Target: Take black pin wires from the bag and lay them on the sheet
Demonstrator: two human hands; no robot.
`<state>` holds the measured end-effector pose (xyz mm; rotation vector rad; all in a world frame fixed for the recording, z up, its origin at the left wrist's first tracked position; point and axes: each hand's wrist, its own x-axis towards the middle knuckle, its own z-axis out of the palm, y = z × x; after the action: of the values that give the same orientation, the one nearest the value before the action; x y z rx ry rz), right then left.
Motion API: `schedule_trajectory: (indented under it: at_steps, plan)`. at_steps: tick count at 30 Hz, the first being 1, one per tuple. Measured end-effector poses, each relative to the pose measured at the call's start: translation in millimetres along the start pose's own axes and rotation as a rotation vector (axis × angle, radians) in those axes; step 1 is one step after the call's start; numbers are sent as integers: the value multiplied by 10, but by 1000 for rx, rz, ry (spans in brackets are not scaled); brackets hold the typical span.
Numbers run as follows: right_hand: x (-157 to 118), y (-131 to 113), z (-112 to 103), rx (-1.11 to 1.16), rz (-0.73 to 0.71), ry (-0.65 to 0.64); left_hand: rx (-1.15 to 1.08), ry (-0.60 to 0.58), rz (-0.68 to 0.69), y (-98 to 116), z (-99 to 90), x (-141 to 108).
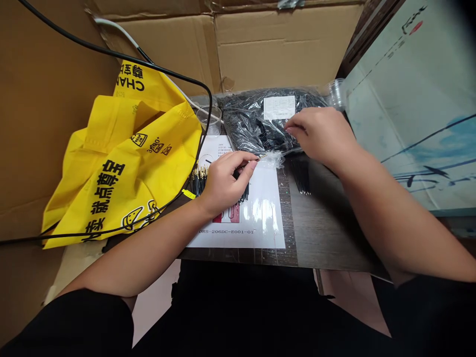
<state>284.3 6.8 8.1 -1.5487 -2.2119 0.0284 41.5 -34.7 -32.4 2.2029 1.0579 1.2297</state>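
A sheet (266, 238) printed "DRS-206DC-E001-01" lies under the left hand (226, 181), pinching a gold-tipped black lead (262, 156); the right hand (320, 136) curls against a bagged wire bundle (253, 124), grip unclear.

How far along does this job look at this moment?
Done: gold-tipped black wires lie on the printed sheet, more loose on the wood board. In hand: the left hand pinches one wire; the right hand touches the plastic bag. Left: that bag looks full of black wires.
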Motion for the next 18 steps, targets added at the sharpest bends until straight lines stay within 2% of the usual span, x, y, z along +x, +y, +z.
schedule_trajectory:
  at_steps: [3,7,13,18]
  plan:
    - [-5,106,115,-182,36,-98,-12,-9,-7,-5,5,-11]
    - [-18,108,217,-306,-39,-160,-16,-20,-16,0,3,-19]
    - [-8,36,288,-217,-179,-168,-4,-22,54,29,-6,-15]
    - [-3,-7,347,-245,-139,-171,28,-22,60,36,-11,-16]
